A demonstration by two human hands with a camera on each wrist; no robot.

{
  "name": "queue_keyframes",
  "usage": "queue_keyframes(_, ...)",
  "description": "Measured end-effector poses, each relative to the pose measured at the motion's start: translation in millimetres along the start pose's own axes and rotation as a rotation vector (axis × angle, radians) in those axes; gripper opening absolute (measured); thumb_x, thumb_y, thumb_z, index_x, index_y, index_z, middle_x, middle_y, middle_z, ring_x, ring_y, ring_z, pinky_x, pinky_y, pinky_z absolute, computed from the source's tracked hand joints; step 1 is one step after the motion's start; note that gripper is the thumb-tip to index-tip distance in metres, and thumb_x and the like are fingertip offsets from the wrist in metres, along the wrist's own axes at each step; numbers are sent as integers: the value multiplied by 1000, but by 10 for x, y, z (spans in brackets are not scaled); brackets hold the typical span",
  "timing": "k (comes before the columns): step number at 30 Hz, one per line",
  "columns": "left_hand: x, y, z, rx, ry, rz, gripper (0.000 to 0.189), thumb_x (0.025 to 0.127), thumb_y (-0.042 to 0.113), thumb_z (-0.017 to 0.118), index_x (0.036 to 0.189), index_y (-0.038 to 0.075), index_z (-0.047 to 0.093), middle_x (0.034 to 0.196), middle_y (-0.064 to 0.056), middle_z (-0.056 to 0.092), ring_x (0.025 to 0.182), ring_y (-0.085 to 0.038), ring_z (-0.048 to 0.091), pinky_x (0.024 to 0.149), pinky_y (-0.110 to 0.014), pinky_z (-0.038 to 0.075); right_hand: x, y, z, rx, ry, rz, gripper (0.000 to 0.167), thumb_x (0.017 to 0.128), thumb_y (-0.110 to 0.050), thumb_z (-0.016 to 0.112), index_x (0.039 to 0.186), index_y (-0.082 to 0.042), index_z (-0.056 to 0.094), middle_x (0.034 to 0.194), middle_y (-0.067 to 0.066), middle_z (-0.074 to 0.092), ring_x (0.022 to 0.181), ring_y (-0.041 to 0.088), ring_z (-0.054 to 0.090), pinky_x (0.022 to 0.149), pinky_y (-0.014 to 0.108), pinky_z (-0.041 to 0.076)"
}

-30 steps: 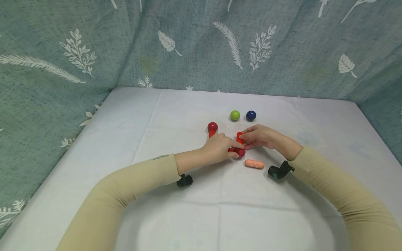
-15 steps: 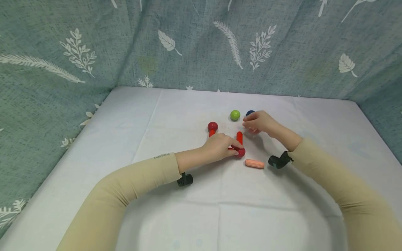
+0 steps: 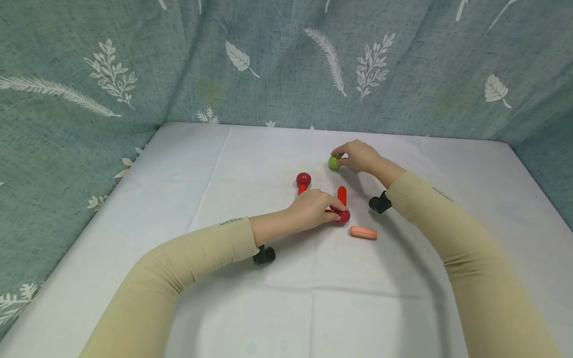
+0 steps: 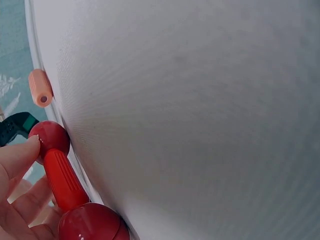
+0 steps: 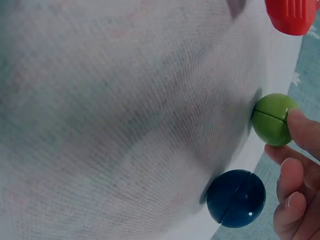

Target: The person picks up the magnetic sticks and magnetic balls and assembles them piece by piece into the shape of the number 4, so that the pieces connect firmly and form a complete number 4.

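Note:
My left hand [image 3: 311,211] pinches a red ball [image 3: 343,216] at the corner of a small structure of red balls and ribbed rods. In the left wrist view a red rod [image 4: 65,180] runs from that ball to another red ball [image 4: 92,222]. One more red rod [image 3: 342,195] points away from the pinched ball toward the back of the table. Farther back, my right hand [image 3: 358,155] has thumb and finger on a green ball [image 5: 274,120]. A dark blue ball [image 5: 236,198] lies beside those fingers; the hand hides it in the head view.
A peach ribbed rod [image 3: 363,232] lies on the white cloth [image 3: 286,318], just in front of the structure. Another red ball [image 3: 303,179] tops the structure's far left end. A patterned green curtain [image 3: 277,64] closes off the back.
My right hand has left the upright-looking red rod and moved back and left, past the blue ball, to the green ball. My left hand stays on the red ball.

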State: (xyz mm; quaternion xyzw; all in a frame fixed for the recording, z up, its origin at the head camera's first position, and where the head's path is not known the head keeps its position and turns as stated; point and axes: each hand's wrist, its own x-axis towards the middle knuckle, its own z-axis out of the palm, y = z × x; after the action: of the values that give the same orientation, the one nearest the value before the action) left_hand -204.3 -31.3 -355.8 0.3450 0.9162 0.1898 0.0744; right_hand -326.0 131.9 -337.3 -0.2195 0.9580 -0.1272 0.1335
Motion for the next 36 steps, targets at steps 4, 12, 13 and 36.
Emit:
queue_keyframes(4,4,7,-3,-1,3,1,26,83,25,68,109,20,69,103,5,69,96,-12,61,78,-25,46,-3,22,5,32,-7,5,38,88,-16,61,124,-8,57,121,10,59,102,24,56,78,37,48)
queue_keyframes(12,-11,12,-1,-8,6,-1,26,83,24,67,109,18,69,100,4,69,89,-12,61,74,-22,46,-122,33,-18,5,-80,-87,36,87,-12,61,122,-4,57,119,15,59,106,28,56,81,39,49)
queue_keyframes(13,-13,13,-1,-8,7,0,26,83,24,67,109,18,69,100,4,69,89,-12,61,75,-22,46,-146,38,-19,13,-96,-88,36,87,-12,61,122,-4,57,119,15,59,104,28,57,78,38,50)
queue_keyframes(36,-29,25,-9,-6,2,7,27,83,24,67,110,19,69,99,4,69,91,-12,61,78,-23,45,-438,90,133,175,-72,46,38,92,-18,55,124,2,51,111,19,60,53,16,51,55,27,43)
